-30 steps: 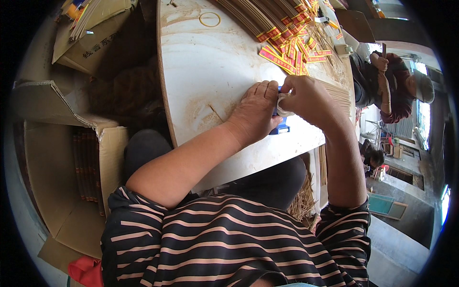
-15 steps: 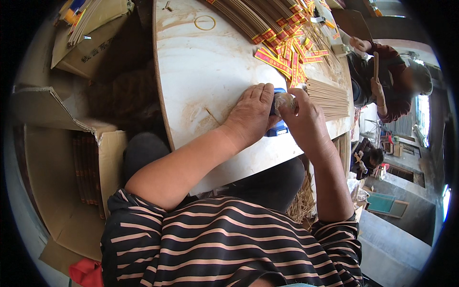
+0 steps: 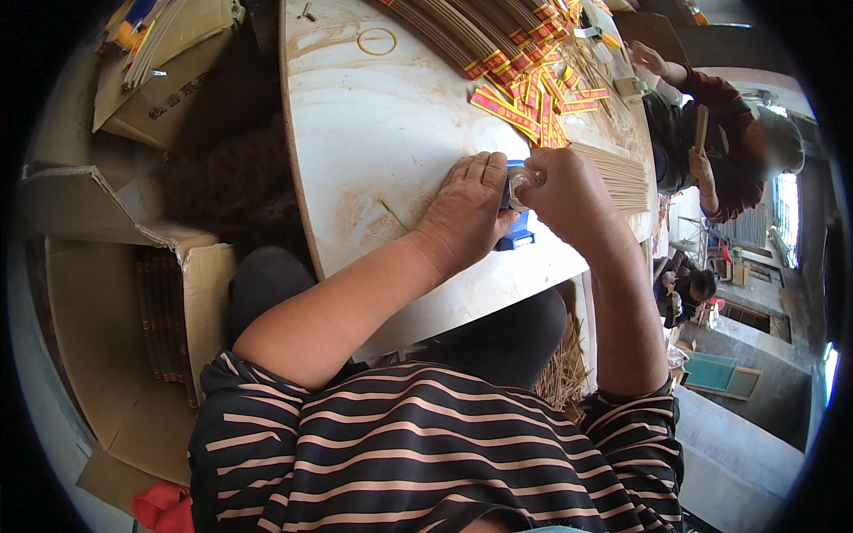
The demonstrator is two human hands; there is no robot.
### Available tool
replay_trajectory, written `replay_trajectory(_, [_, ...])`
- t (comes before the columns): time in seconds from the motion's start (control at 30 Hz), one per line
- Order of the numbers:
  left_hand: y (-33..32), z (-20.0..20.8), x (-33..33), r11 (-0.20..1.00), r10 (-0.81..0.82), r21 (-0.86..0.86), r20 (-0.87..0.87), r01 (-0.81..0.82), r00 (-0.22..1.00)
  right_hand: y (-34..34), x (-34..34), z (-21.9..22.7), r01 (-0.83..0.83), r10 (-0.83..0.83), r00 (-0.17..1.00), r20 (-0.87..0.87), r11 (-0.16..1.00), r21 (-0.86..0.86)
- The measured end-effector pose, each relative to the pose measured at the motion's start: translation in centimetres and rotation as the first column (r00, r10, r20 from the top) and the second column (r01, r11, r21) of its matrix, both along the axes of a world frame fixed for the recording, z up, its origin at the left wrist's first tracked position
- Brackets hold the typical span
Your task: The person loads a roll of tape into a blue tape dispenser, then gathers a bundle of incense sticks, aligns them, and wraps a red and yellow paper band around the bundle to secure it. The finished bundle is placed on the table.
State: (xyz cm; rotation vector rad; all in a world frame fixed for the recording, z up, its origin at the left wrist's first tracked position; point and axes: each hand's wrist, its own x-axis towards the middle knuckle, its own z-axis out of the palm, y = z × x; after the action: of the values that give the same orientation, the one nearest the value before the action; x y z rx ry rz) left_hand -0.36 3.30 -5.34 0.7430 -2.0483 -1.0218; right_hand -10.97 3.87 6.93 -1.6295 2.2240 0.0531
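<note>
A blue tape dispenser [image 3: 517, 240] stands on the white table near its front edge, with a roll of clear tape [image 3: 524, 185] in its upper part. My left hand [image 3: 466, 200] is wrapped against the dispenser's left side, fingers together and thumb at its near end. On the other side, my right hand [image 3: 564, 191] is closed, its thumb and curled fingers at the tape roll. The exact pinch is partly hidden behind the knuckles. Just beyond my right hand lies a row of thin brown incense sticks [image 3: 613, 178].
Red and yellow paper labels [image 3: 533, 107] lie scattered beyond the dispenser, beside banded incense bundles [image 3: 462, 40]. A yellow rubber band [image 3: 377, 41] is on the table [image 3: 355, 115]. Open cardboard boxes [image 3: 115, 338] stand at the left. Another person [image 3: 720, 133] works across the table.
My right hand has shifted up and inward over the tape roll, its fingers curling more tightly. My left hand stays on the dispenser. The person opposite has raised one hand.
</note>
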Motion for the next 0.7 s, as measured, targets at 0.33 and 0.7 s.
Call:
replay_trajectory(0.33, [-0.1,1.0,0.3,0.996,-0.017,0.085,0.047,0.013,0.999,1.1,0.9,-0.5,0.080,-0.085,0.985,-0.151,0.996,-0.039])
replay_trajectory(0.7, [-0.3,0.7,0.6,0.995,-0.043,0.088,0.031,0.040,0.999,0.8,1.4,0.3,0.046,-0.041,0.988,-0.151,0.998,0.031])
